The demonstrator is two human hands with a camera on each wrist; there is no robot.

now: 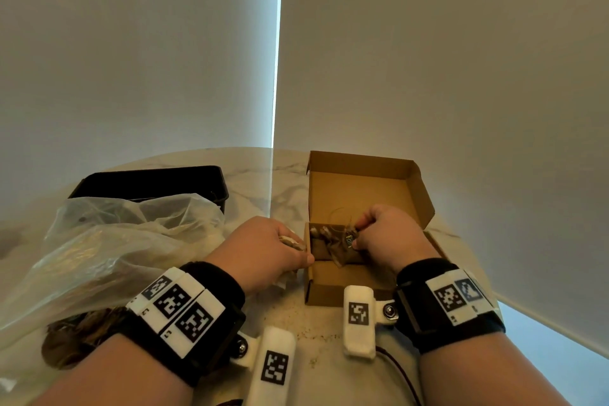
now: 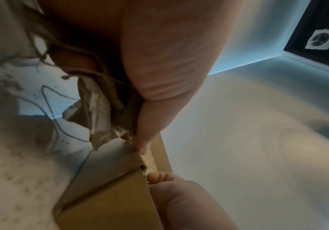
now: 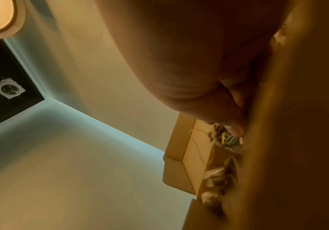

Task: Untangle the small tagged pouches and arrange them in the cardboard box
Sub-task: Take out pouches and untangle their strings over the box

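Observation:
An open cardboard box (image 1: 359, 188) stands on the marble table, lid flap up. Small brownish pouches (image 1: 321, 232) with strings lie along its far inner part. My right hand (image 1: 357, 236) is inside the box and pinches a pouch with a green and yellow tag (image 3: 229, 140). My left hand (image 1: 296, 249) is at the box's left wall, its fingers curled round a bunch of crumpled pouches (image 2: 98, 112) with loose strings, one fingertip on the box rim (image 2: 148, 157). Pouches (image 3: 217, 182) show blurred in the right wrist view.
A crumpled clear plastic bag (image 1: 108, 241) with more brown pouches (image 1: 75, 336) lies at the left. Behind it stands a black tray (image 1: 158, 181). Crumbs speckle the table (image 1: 306, 333) near the front edge. Blinds hang close behind.

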